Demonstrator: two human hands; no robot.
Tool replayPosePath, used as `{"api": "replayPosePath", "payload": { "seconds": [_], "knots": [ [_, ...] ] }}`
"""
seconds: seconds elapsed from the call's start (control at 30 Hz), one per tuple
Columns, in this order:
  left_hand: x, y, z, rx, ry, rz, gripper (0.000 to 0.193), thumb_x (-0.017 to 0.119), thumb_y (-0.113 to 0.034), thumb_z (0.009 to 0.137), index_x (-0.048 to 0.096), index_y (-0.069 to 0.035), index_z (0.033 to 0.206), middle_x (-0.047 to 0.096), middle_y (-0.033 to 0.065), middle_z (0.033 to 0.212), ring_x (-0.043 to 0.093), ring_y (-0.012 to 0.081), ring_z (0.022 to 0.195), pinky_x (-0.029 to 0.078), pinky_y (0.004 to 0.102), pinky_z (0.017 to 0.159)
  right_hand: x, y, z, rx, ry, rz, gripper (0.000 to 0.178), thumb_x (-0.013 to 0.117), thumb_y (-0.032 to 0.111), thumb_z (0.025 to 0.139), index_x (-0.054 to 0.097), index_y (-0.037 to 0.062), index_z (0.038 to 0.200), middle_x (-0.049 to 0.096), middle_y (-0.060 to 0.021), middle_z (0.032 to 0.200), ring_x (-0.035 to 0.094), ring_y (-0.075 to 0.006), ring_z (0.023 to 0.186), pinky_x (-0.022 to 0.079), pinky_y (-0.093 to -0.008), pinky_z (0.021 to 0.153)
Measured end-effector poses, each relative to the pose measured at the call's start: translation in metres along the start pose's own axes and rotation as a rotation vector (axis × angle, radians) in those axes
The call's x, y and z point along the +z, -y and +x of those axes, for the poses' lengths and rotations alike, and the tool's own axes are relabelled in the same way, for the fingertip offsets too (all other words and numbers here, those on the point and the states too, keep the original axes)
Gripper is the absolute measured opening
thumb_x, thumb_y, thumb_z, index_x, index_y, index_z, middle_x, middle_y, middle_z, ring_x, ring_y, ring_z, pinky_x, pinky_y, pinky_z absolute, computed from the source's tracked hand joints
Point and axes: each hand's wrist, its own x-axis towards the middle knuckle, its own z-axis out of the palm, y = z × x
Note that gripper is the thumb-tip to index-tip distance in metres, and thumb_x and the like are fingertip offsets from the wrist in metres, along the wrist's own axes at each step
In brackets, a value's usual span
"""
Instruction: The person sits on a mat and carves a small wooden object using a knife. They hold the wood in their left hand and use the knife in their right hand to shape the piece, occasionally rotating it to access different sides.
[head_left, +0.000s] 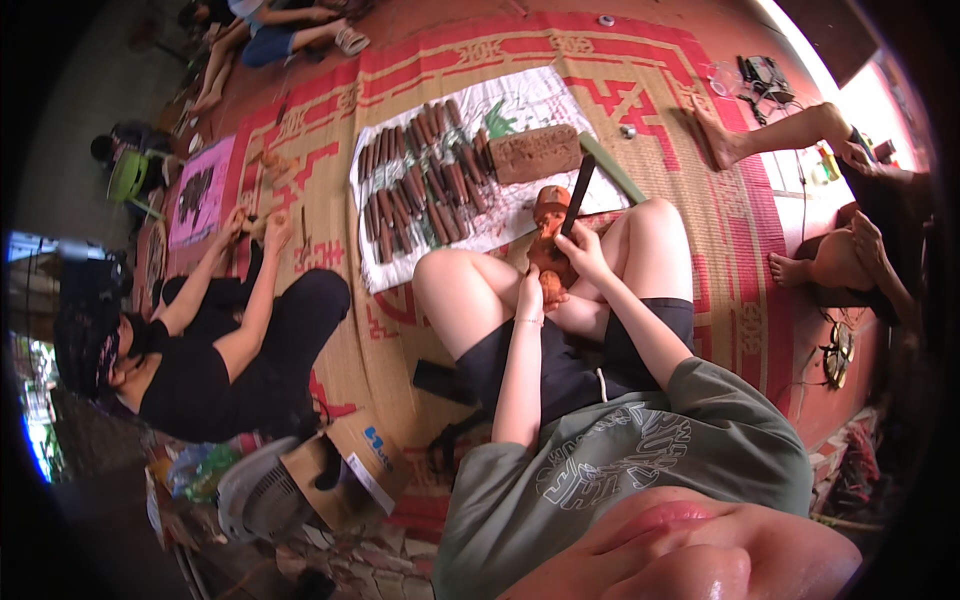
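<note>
A reddish-brown carved figurine [550, 207], apparently wooden, stands tilted between my bent knees. My left hand [533, 294] is closed around its lower part. In my right hand [584, 248] is a long, dark, flat tool [580, 187], whose exact kind I cannot make out. It points up and away from me, and its lower end is hidden by the fingers against the figurine's side. Just beyond the figurine, a brown rectangular block [536, 153] lies on a white cloth [375, 278].
Several rows of dark-handled tools [420, 185] cover the cloth, with a green strip [612, 168] at its right edge. A patterned mat [700, 330] spreads beneath. At left a co-worker [215, 360] handles a small piece. More people sit right and far left. A cardboard box [335, 480] stands near left.
</note>
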Motion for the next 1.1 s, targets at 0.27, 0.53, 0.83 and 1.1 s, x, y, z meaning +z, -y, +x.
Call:
{"api": "replayPosePath", "payload": {
  "seconds": [0.27, 0.53, 0.83, 1.1],
  "knots": [
    [0.006, -0.001, -0.002, 0.018, -0.011, 0.058, 0.062, 0.026, -0.056, 0.091, 0.051, -0.001, 0.104, 0.063, 0.0151, 0.069, 0.063, 0.0244, 0.051, 0.043, 0.0238, 0.032, -0.004, -0.002, 0.003, 0.06, -0.007, 0.028, 0.016, 0.059, 0.009, 0.083, 0.057, 0.0015, 0.098, 0.051, 0.002, 0.064, 0.043, -0.0039, 0.055, 0.037, -0.0223, 0.048],
    [0.011, -0.006, 0.0, 0.013, -0.017, 0.052, 0.064, 0.025, -0.056, 0.091, 0.054, 0.0, 0.096, 0.062, 0.013, 0.064, 0.061, 0.0236, 0.046, 0.042, 0.0242, 0.03, -0.009, -0.007, 0.008, 0.023, 0.017, -0.046, 0.014, 0.059, 0.009, 0.084, 0.056, 0.0017, 0.096, 0.048, 0.0034, 0.065, 0.041, -0.0031, 0.054, 0.034, -0.0197, 0.047],
    [-0.005, -0.002, 0.009, -0.039, 0.011, 0.008, 0.063, 0.028, -0.057, 0.089, 0.05, -0.001, 0.105, 0.063, 0.0189, 0.075, 0.064, 0.0296, 0.054, 0.045, 0.0271, 0.034, -0.006, -0.004, 0.005, 0.108, 0.038, -0.079, 0.011, 0.058, 0.012, 0.085, 0.056, 0.0033, 0.092, 0.051, 0.0024, 0.063, 0.044, -0.003, 0.049, 0.03, -0.0204, 0.035],
    [-0.002, 0.001, 0.006, 0.012, -0.005, 0.018, 0.064, 0.027, -0.056, 0.09, 0.051, 0.001, 0.104, 0.063, 0.0176, 0.072, 0.064, 0.0264, 0.053, 0.046, 0.025, 0.034, -0.004, -0.007, 0.008, 0.006, -0.001, -0.101, 0.012, 0.058, 0.01, 0.085, 0.057, 0.002, 0.094, 0.053, 0.002, 0.067, 0.042, -0.0034, 0.052, 0.033, -0.0194, 0.041]
  ]
}}
